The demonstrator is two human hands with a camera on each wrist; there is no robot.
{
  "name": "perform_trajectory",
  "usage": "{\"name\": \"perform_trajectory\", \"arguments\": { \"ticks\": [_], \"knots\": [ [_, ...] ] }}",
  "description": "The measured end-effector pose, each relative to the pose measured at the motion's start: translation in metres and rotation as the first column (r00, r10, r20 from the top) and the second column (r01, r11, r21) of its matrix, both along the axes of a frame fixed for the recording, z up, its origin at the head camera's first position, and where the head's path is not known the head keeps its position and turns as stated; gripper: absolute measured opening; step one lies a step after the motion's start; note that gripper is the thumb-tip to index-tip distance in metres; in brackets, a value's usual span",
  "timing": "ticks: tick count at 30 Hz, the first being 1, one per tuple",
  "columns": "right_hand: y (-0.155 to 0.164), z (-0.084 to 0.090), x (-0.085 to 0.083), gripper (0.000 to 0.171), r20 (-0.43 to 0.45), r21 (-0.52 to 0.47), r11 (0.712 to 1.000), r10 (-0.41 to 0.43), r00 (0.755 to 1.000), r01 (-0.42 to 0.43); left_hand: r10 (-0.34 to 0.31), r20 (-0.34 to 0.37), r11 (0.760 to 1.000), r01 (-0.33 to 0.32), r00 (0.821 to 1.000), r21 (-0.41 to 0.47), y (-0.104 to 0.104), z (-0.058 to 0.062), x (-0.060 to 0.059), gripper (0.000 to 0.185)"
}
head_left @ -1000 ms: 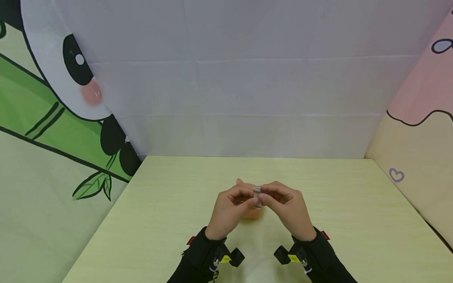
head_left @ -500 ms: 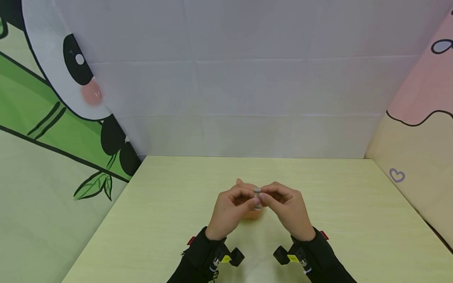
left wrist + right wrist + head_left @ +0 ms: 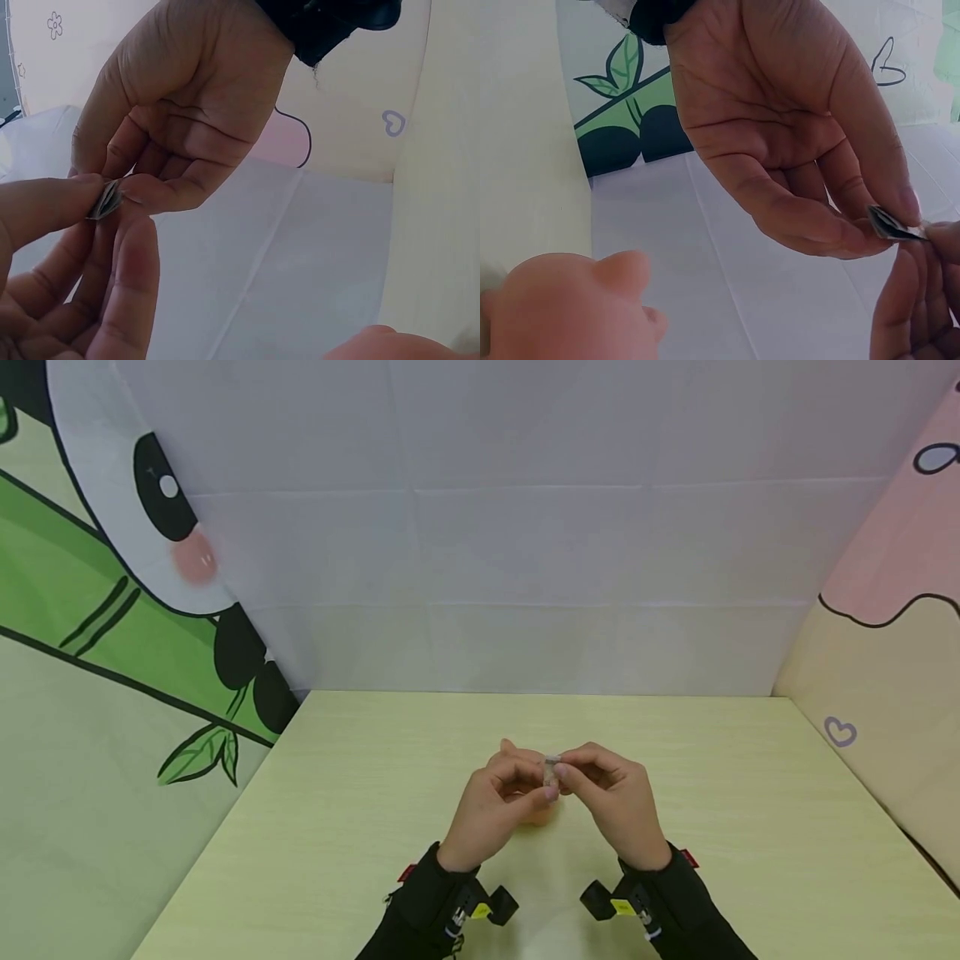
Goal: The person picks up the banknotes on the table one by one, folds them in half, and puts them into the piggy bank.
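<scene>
Between my hands is a small folded banknote (image 3: 552, 761), narrow and grey-green, its layers showing in the left wrist view (image 3: 107, 200) and right wrist view. My left hand (image 3: 483, 814) pinches its lower part between thumb and fingers. The thumb and index finger of my right hand (image 3: 619, 802) pinch it from the other side, near its upper end. Behind the hands stands a pink piggy bank (image 3: 566, 307), mostly hidden by the left hand in the head view; its rounded body and an ear show in the right wrist view.
A pale wood-grain table (image 3: 375, 793) lies under the hands. A white cloth backdrop (image 3: 525, 543) rises at its far edge. Printed cloth with cartoon figures hangs on the left and right sides. Small black cameras (image 3: 502, 906) sit on both wrists.
The banknote has shifted slightly right and shows a shorter, narrower face than before. Both hands have moved a little to the right, their fingers regripping around it. The piggy bank stays put.
</scene>
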State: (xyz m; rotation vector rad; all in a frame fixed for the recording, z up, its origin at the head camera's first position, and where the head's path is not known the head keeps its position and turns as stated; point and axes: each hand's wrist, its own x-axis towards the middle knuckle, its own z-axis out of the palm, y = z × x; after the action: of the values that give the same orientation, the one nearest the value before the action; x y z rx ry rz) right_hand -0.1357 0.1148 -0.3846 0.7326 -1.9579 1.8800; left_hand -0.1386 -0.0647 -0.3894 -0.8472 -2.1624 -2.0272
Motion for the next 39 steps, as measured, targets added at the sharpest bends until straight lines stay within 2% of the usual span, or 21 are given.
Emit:
{"name": "perform_trajectory", "arguments": {
  "ticks": [5, 11, 18, 28, 35, 39],
  "knots": [
    [0.0012, 0.0004, 0.0002, 0.012, 0.011, -0.011, 1.000, -0.021, 1.000, 0.021, 0.015, -0.016, 0.999, -0.016, 1.000, -0.028, 0.0004, 0.0006, 0.0001, 0.014],
    [0.0028, 0.0004, -0.0001, 0.015, 0.053, 0.025, 1.000, -0.003, 0.999, 0.001, 0.017, -0.023, 0.999, -0.018, 1.000, -0.030, 0.0000, 0.0003, 0.0002, 0.013],
    [0.0043, 0.0008, -0.0001, 0.015, 0.029, 0.056, 0.998, 0.026, 0.999, -0.028, 0.041, -0.018, 0.999, -0.041, 0.999, -0.032, -0.0001, -0.0013, -0.0014, 0.013],
    [0.0054, -0.0015, -0.0018, 0.014, 0.058, 0.087, 0.996, 0.027, 0.998, -0.032, 0.064, -0.010, 0.996, -0.065, 0.998, -0.055, 0.0004, -0.0039, -0.0033, 0.013],
    [0.0046, -0.0020, -0.0024, 0.012, 0.029, 0.071, 0.997, -0.001, 1.000, -0.001, 0.072, -0.002, 0.995, -0.072, 0.997, -0.071, 0.0004, -0.0059, -0.0041, 0.014],
    [0.0053, -0.0022, -0.0030, 0.013, 0.007, 0.057, 0.998, -0.003, 1.000, 0.003, 0.059, -0.042, 0.996, -0.061, 0.997, -0.063, -0.0010, -0.0071, -0.0051, 0.014]
  ]
}}
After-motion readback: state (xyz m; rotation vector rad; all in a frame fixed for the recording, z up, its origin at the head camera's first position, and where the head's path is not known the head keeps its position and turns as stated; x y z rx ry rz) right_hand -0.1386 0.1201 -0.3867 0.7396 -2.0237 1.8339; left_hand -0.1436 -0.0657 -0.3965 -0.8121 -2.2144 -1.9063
